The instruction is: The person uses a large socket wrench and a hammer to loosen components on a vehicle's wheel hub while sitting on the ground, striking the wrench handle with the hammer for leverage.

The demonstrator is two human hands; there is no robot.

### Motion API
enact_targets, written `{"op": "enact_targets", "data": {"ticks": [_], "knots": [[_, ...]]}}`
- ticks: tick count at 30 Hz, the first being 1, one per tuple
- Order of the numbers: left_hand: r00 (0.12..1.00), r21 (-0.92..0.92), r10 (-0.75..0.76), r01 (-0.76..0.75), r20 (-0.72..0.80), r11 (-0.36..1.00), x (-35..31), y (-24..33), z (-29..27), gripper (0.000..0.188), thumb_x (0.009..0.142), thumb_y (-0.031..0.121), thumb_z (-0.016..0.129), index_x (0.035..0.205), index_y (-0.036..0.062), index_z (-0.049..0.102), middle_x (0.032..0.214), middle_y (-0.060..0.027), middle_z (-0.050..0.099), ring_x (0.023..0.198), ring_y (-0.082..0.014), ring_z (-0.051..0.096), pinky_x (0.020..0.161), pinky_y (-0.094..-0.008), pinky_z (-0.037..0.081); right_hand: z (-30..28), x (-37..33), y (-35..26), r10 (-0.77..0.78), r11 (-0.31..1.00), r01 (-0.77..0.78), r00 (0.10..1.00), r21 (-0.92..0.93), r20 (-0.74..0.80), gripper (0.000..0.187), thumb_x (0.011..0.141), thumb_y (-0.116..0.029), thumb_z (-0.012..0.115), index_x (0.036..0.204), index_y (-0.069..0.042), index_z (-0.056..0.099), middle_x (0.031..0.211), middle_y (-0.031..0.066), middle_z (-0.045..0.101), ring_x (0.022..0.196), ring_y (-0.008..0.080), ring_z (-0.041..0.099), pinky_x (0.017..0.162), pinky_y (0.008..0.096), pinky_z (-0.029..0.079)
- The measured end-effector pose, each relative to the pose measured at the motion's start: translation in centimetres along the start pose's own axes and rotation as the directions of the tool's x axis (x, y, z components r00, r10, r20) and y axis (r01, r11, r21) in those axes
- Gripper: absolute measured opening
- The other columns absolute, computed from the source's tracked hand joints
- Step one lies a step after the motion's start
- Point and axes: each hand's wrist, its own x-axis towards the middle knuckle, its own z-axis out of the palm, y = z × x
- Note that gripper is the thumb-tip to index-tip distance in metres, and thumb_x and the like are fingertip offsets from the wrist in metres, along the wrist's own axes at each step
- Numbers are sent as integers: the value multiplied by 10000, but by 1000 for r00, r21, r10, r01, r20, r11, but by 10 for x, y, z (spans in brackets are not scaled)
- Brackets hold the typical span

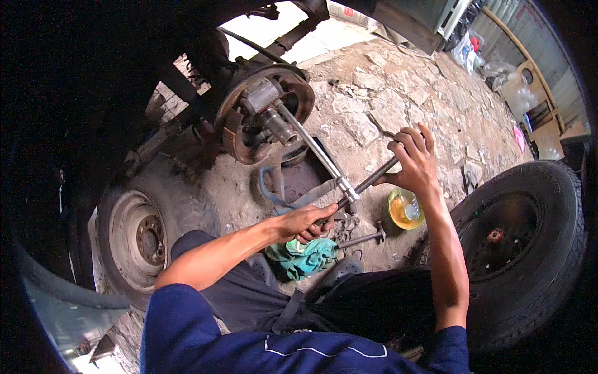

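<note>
bar (377,175) crosses socket extension (316,148), likely for leverage. left hand (305,224) wraps it nearside; right hand (415,165), fingers loose, meets far end

No words or numbers can be read clearly. At the top edge, a pale box (349,14) bears a small red printed mark and what look like fainter lines of print, too small to make out. On the right, the big black tire (562,237) shows faint raised lettering along the upper part of its sidewall, too dark to read.
</note>
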Motion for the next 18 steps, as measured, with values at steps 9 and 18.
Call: {"op": "enact_targets", "data": {"ticks": [9,18], "knots": [[1000,5,2,-2,-24,1000,-1,-3,2,535,940,624,366,681,157,381,538,97,265,424,-21,188,368,-199,140,-13,32,9,-25,1000,23,967,10,255,430,711,-505,702,806,-91,628,794,53,544,817,229,579,708,387,447],[950,160,204,-169,-236,972,1,3,23,572,946,614,369,578,178,326,535,91,261,458,-42,212,435,-242,154,11,30,20,-48,994,49,999,-100,20,252,646,-241,663,514,-134,477,504,6,483,529,190,531,561,335,409]]}}
